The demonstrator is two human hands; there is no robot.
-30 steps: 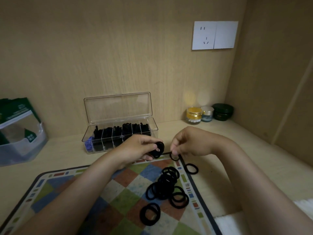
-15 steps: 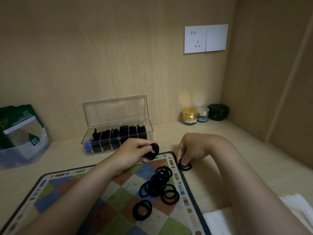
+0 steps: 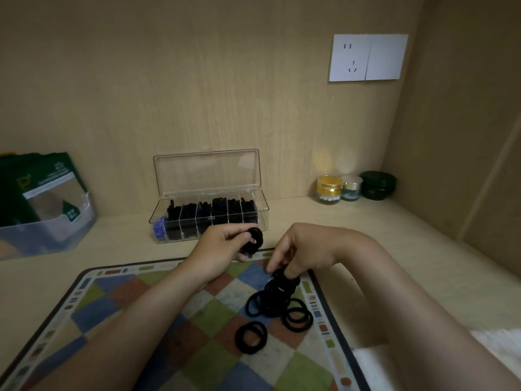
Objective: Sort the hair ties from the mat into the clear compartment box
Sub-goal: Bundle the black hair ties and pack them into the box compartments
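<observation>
A pile of black hair ties [image 3: 277,301] lies on the checkered mat [image 3: 158,320], with two more ties [image 3: 251,337] lying apart in front of it. My left hand [image 3: 222,249] holds a small bunch of black hair ties [image 3: 253,240] between thumb and fingers, just in front of the clear compartment box [image 3: 208,218]. My right hand [image 3: 303,251] reaches down onto the top of the pile, fingertips pinching a tie there. The box stands open, lid up, its compartments holding black ties and something blue at the left end.
A clear bin with green packets [image 3: 42,204] stands at the left. Three small jars [image 3: 352,187] stand in the back right corner. A white cloth [image 3: 490,345] lies at the lower right. Wooden walls close in behind and on the right.
My right hand moved left from the mat's right edge onto the pile of ties. The tie that lay off the mat is gone from there. My left hand kept its bunch.
</observation>
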